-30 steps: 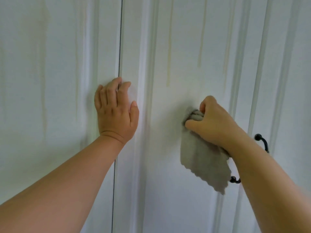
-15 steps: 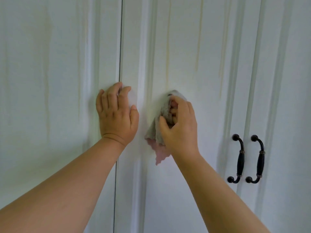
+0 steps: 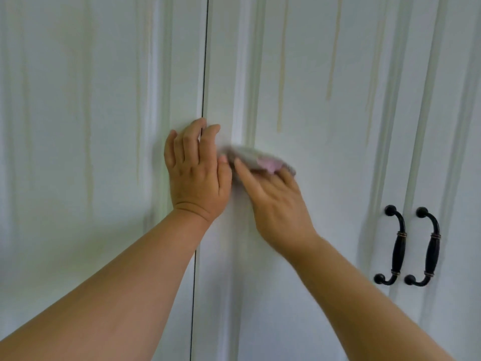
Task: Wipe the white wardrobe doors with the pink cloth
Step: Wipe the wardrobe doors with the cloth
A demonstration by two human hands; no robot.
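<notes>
Doors: the white wardrobe doors (image 3: 312, 74) fill the view, closed, with raised vertical mouldings and pale yellowish drip streaks running down the panels. They look stiff and fixed, so they should take firm pressure, though a door may give a little unless braced.
Seam: a dark gap (image 3: 205, 61) parts the left door from the middle one.
Left hand: the left hand (image 3: 196, 173) lies flat across that seam, fingers straight, grasping nothing; it appears to steady the doors.
Right hand: the right hand (image 3: 276, 201) presses the cloth to the middle door with fingers stretched out over it; whether any finger hooks the cloth I cannot tell.
Handles: two dark curved handles (image 3: 410, 246) sit well to the right, untouched.
Cloth: the pink cloth (image 3: 265, 160) is bunched and blurred, pink showing amid greyer folds, just beside the left thumb. Likely soft, light and limp; best held bunched under the palm so it does not slip.
</notes>
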